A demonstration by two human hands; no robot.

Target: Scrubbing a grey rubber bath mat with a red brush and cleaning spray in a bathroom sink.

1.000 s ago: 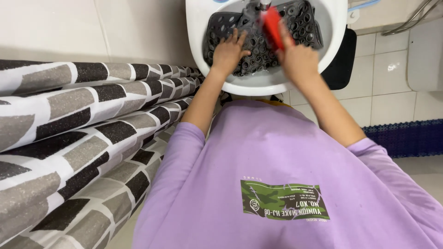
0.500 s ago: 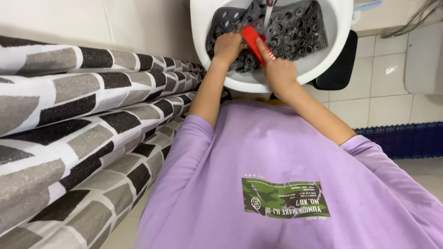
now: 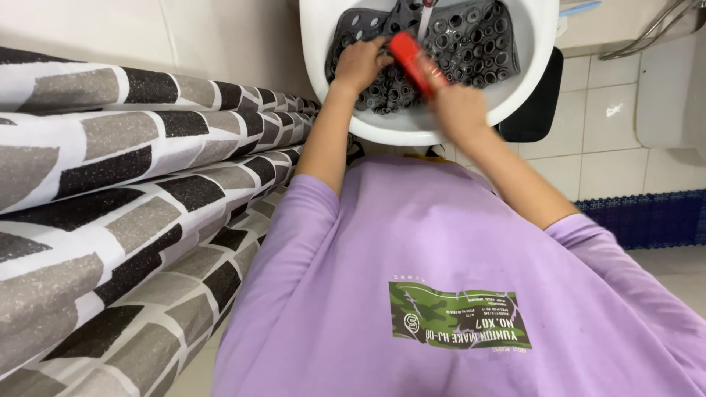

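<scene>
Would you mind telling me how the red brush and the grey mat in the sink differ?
The brush is bright red, small and solid; the mat is dark grey, much larger and full of round holes. The brush is gripped in the right hand and tilted over the mat; the mat lies in the white sink, pressed by the left hand. Both sit under the thin water stream.

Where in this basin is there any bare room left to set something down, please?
Little: the grey perforated mat fills the white basin, leaving a bare strip of bowl along the near rim, below the left hand, and another at the right wall. The middle is crowded: the right hand holds a red brush there.
</scene>
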